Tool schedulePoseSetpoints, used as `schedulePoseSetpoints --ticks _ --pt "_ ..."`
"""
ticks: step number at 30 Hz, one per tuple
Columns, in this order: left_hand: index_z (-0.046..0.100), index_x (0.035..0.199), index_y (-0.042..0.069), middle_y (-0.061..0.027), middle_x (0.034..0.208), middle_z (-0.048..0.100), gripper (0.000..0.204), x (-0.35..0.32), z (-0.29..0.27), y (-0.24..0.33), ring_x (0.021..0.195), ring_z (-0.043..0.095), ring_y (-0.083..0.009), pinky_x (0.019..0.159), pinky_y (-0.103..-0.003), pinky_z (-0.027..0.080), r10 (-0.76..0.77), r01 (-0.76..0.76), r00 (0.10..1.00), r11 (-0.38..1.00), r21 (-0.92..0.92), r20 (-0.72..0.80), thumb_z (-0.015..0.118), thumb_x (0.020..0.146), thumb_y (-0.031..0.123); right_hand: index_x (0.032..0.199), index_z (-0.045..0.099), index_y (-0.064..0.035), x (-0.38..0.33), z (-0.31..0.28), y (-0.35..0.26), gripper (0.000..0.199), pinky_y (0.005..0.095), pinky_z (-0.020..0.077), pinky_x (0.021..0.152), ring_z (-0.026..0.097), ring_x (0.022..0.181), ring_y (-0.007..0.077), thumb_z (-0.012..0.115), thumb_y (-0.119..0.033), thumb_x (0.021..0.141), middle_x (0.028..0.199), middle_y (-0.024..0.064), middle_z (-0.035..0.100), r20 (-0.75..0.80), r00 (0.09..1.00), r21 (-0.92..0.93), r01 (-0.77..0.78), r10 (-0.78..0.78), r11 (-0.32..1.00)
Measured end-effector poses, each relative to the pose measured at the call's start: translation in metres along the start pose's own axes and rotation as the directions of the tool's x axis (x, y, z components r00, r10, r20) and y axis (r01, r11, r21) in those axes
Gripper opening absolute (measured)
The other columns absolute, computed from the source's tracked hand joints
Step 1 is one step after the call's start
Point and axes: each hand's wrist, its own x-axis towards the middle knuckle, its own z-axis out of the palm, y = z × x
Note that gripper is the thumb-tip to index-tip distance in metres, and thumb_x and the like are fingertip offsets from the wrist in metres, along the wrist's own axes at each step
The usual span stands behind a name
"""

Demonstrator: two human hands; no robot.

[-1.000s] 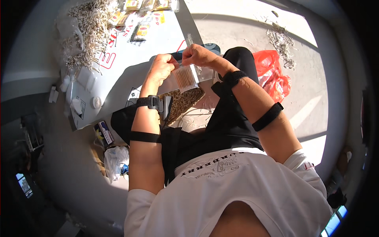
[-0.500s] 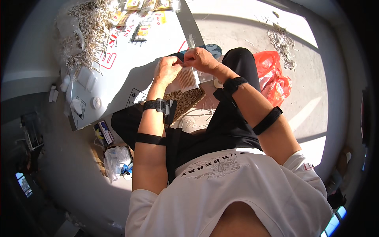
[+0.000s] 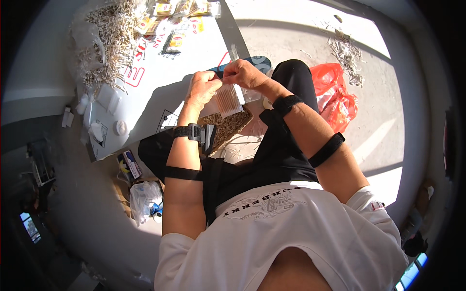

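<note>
Over the near edge of the white printed sheet (image 3: 160,77) spread on the floor, both hands are up and busy with a small clear packet of pale sticks (image 3: 229,100). Left hand (image 3: 203,88) has its fingers curled down onto the packet's left side, thumb tucked under, pinching it; right hand (image 3: 244,73) comes in from above and pinches the packet's top edge, knuckles bunched, fingers closed rather than spread. The two hands sit just beside each other, almost touching, with the packet held between them above the lap. Directly under the packet, resting on the person's legs, lies a shallow tray of brownish loose sticks (image 3: 228,126), partly hidden by the left wrist and its black strap (image 3: 194,132). Black bands also wrap both forearms. Up at the far left corner of the sheet there's a big heap of loose pale sticks (image 3: 104,41), and along the far edge a row of small yellow filled packets (image 3: 182,9). A few white caps and small bottles (image 3: 104,114) line the sheet's left edge. Off to the right, well apart from the hands, an orange-red plastic bag (image 3: 335,94) lies crumpled on the sunlit concrete, with another scatter of sticks (image 3: 347,53) beyond it. Low left, a crumpled clear bag (image 3: 144,199) sits on the floor by the person's knee.
</note>
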Motion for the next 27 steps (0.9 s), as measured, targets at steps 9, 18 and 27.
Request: schedulePoseSetpoints --ticks 9,18,27 --pt "0.055 0.057 0.001 0.0061 0.052 0.042 0.014 -0.014 -0.012 0.001 0.05 0.036 -0.003 0.045 -0.024 0.027 0.09 -0.09 0.996 0.995 -0.039 -0.011 0.06 0.069 0.003 0.076 0.064 0.0014 -0.008 -0.008 -0.003 0.009 0.0279 0.0439 0.063 0.052 0.066 0.01 0.066 -0.008 0.075 0.067 0.0027 0.058 0.054 0.998 0.076 -0.024 0.02 0.997" --pt "0.067 0.09 0.0 0.0003 0.077 0.063 0.018 -0.032 -0.035 0.016 0.067 0.054 -0.0067 0.057 -0.021 0.04 0.006 -0.009 1.0 0.992 -0.124 -0.024 0.068 0.08 0.015 0.078 0.066 -0.0001 -0.021 -0.015 -0.006 0.01 0.0294 0.0461 0.064 0.055 0.065 0.0127 0.066 -0.009 0.074 0.065 0.0068 0.06 -0.056 0.995 0.169 -0.073 0.083 0.983" --pt "0.063 0.076 -0.001 0.0019 0.071 0.056 0.007 -0.038 0.002 0.017 0.063 0.046 -0.0043 0.058 -0.02 0.037 0.214 -0.256 0.96 0.931 -0.26 -0.181 0.064 0.082 -0.002 0.08 0.064 0.0011 -0.029 -0.006 -0.032 0.01 0.0292 0.0461 0.066 0.054 0.068 0.0115 0.067 -0.008 0.077 0.068 0.0055 0.058 -0.107 0.994 0.228 0.058 -0.034 0.972"
